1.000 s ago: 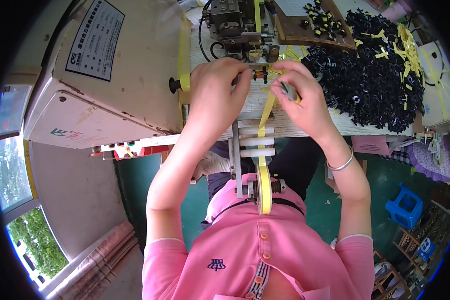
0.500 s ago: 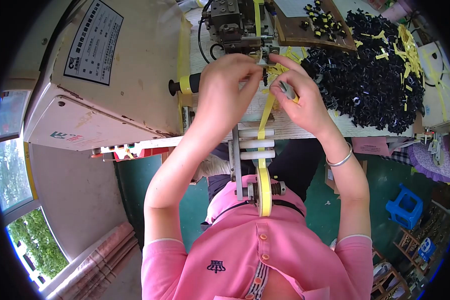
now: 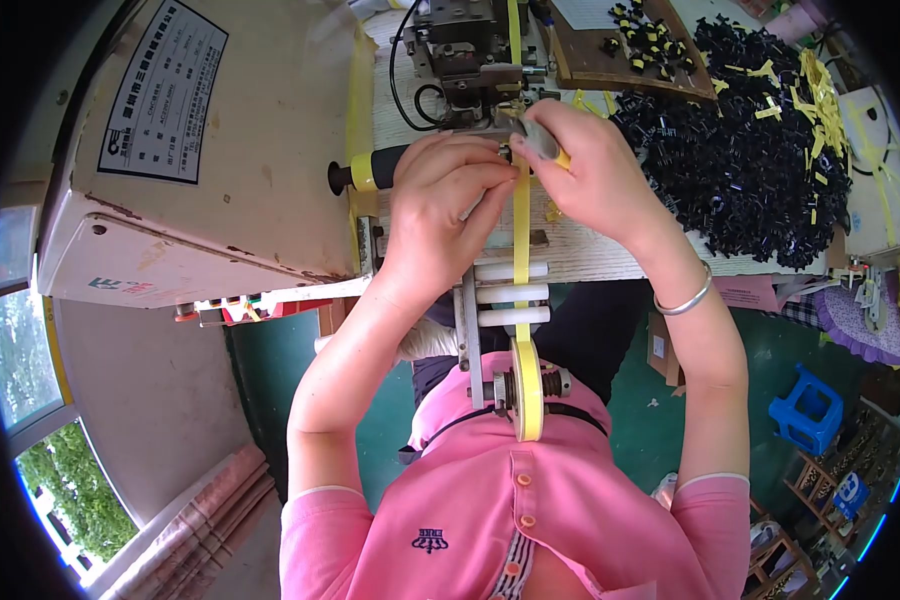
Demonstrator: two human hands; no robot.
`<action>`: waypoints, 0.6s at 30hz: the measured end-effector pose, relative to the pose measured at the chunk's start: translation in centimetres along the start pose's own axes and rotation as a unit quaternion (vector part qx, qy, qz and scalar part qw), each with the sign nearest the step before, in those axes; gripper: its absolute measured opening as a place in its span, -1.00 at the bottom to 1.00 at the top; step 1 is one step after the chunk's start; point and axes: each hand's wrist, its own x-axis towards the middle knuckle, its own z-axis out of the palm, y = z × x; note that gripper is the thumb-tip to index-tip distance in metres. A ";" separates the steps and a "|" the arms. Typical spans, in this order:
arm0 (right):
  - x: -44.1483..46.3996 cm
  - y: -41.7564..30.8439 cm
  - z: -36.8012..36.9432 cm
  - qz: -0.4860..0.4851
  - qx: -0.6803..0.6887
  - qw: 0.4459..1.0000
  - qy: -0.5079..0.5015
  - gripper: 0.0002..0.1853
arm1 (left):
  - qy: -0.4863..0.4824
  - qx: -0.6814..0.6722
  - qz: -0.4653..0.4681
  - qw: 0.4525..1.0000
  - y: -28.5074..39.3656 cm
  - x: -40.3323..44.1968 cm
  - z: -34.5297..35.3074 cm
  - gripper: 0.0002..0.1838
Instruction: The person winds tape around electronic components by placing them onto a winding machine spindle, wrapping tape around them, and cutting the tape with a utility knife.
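Observation:
My left hand [image 3: 445, 200] is closed in a pinch at the yellow tape [image 3: 521, 230], just in front of the machine head [image 3: 465, 60]. What sits between its fingertips is too small to make out. My right hand [image 3: 595, 170] grips a small grey metal tool with a yellow part [image 3: 538, 142], its tip close to the left fingertips. The tape runs up from a reel [image 3: 530, 400] near my waist, past white rollers [image 3: 513, 293], to the spot between both hands. A black cylinder with a yellow band [image 3: 370, 170] lies behind my left wrist.
A heap of small black parts [image 3: 730, 160] with yellow scraps [image 3: 820, 110] covers the table's right side. A wooden tray [image 3: 620, 75] holds black-and-yellow pieces. A large beige machine cabinet [image 3: 260, 130] stands on the left. A blue stool [image 3: 808, 410] is on the floor.
My right hand has moved left and up with the tool, close to the left fingertips. My left hand has shifted slightly down. The tape now runs straighter.

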 end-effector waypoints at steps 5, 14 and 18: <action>1.3 0.0 -0.7 0.159 0.101 0.981 -0.047 -0.85 | -0.006 0.020 0.015 1.000 0.0 0.0 0.0 -0.87; 2.1 -0.3 -0.9 0.222 0.143 0.959 -0.099 -0.88 | -0.003 0.028 0.028 0.999 -0.1 0.0 0.1 -0.87; 2.0 -0.4 -0.8 0.240 0.164 0.953 -0.091 -0.89 | -0.003 0.031 0.027 0.999 0.0 0.0 0.1 -0.86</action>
